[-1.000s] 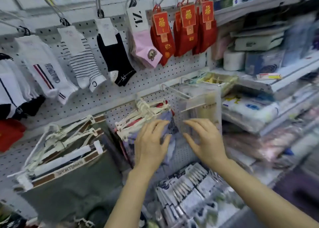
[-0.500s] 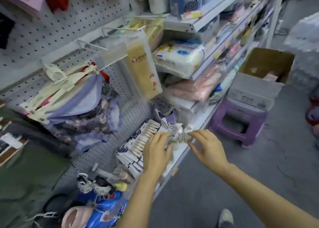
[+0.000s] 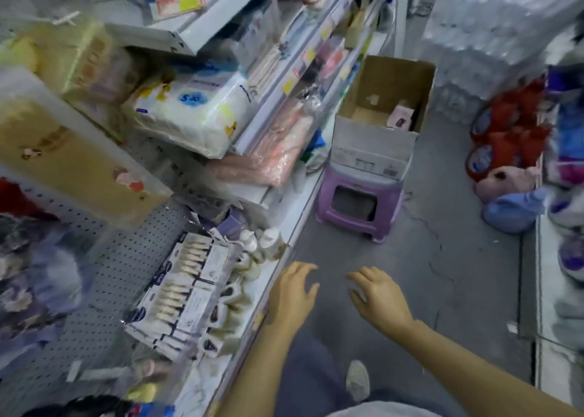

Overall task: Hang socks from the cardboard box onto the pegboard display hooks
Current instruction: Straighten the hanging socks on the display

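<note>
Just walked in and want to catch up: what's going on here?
A person is restocking a shop aisle. Both the left hand and the right hand are empty, fingers loosely spread above the floor. Ahead, an open cardboard box sits on a purple stool, with a pink packet inside. Nothing is being carried now.
</note>
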Available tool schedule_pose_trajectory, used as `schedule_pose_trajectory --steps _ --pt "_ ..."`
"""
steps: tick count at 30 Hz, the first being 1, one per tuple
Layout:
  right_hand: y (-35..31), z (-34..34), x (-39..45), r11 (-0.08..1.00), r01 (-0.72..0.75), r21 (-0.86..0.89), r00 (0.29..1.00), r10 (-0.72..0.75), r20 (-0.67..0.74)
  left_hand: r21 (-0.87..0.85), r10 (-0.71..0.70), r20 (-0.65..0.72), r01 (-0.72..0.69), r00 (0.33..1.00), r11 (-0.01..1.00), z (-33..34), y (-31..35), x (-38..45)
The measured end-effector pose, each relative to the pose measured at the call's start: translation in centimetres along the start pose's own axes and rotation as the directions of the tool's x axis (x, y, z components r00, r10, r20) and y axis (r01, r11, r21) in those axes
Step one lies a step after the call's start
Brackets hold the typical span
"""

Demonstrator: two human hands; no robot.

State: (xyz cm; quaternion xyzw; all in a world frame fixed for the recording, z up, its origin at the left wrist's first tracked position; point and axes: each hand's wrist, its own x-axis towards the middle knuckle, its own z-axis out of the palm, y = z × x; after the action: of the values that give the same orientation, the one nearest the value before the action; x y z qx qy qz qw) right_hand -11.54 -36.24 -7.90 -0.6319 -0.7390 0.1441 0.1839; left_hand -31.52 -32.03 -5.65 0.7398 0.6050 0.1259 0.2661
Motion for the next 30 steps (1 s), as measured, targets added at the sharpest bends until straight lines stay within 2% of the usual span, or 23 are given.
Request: schedule_pose_trajectory --steps 5,13,18,22,24,27,30 --pt "4.1 -0.2 4.4 0.994 -0.107 0.022 0.994 0.107 -0.005 -0.008 0.021 0.092 -0.02 0.996 1.0 1.5 1.4 7.2" --pt "10.4 -2.3 16.2 0.97 -0.244 0.006 0.967 0.244 -0.071 -0.06 0.109 0.132 -0.101 0.985 0.993 1.8 4.2 22.7" --pt "14.0 -5.5 24.9 0.954 -0.301 0.007 0.931 0.296 -0.214 -0.089 0.232 0.037 -0.228 0.972 0.969 0.2 8.7 34.0" --pt "17.5 -8.2 30.0 0.931 -0.365 0.005 0.886 0.349 -0.305 -0.078 0.328 0.086 -0.321 0.941 0.944 0.4 13.0 43.1" --pt "19.6 -9.3 32.2 0.927 -0.374 -0.013 0.878 0.349 -0.328 -0.044 0.369 0.123 -0.366 0.921 0.93 1.4 15.0 47.6" --pt "23.0 -10.1 35.6 0.926 -0.377 -0.034 0.881 0.346 -0.322 0.038 0.347 0.249 -0.367 0.904 0.929 3.7 17.5 53.6" --pt "26.1 -10.3 38.3 0.928 -0.368 -0.061 0.9 0.339 -0.273 0.208 0.33 0.353 -0.418 0.876 0.884 6.7 18.8 58.6"
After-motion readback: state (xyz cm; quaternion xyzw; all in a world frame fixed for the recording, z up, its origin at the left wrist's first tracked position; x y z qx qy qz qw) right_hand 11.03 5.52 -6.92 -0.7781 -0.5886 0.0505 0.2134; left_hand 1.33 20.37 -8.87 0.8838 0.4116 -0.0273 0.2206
